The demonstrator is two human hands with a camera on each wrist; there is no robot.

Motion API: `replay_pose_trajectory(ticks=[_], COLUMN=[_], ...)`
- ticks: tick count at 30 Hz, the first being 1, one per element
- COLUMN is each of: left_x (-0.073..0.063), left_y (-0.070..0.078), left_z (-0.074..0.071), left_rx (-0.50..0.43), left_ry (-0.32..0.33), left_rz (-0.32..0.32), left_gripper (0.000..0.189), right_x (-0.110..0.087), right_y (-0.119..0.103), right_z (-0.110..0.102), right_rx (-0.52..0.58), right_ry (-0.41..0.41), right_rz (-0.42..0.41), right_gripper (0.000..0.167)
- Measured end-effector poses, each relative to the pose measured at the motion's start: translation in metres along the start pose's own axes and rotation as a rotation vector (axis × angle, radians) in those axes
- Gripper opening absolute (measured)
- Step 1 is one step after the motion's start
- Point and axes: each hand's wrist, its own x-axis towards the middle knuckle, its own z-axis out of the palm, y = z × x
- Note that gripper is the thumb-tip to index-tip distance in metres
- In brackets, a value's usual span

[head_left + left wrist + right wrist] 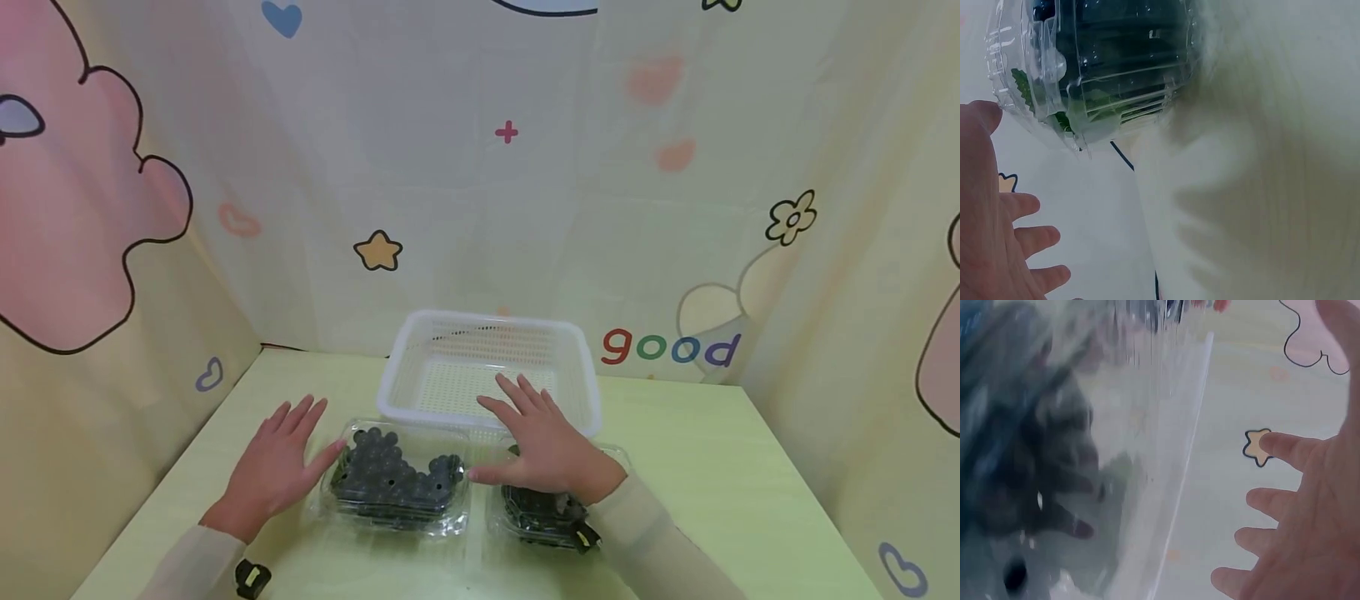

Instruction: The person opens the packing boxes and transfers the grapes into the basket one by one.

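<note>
Two clear plastic clamshell boxes of dark grapes lie side by side on the table. My left hand, fingers spread, is at the left side of the left grape box, thumb close to its edge. Over the right grape box hovers my right hand, fingers spread and the thumb pointing at the left box; it hides much of the right box. In the left wrist view, green leaves show through the plastic, and the left thumb is right at the box rim. Neither hand grips anything.
A white plastic basket with slotted walls stands behind the boxes, near the back of the pale table. A patterned curtain surrounds the table at the back and both sides. Black wrist devices sit at the sleeves.
</note>
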Motion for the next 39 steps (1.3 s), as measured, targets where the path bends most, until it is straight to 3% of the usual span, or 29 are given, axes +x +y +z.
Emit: replay_pose_trajectory(ticks=[7,27,34,39], left_x=[-0.007,-0.011,-0.009,-0.007], left_y=[-0.001,0.005,0.006,0.006], left_z=[0.006,0.015,0.018,0.021], left_rx=[-0.066,-0.482,-0.61,-0.721], left_ry=[0.01,-0.185,-0.208,-0.224], left_rz=[-0.013,-0.232,-0.261,-0.32], left_gripper=[0.074,0.069,0.061,0.063], right_x=[0.003,0.014,0.019,0.021], right_y=[-0.01,-0.048,-0.06,-0.065], right_z=[0.013,0.036,0.055,0.067], right_rx=[0.094,0.186,0.154,0.07], right_ry=[-0.021,-0.106,-0.078,-0.03], right_rz=[-0.01,-0.077,-0.089,-0.133], right_gripper=[0.099,0.094,0.095,0.095])
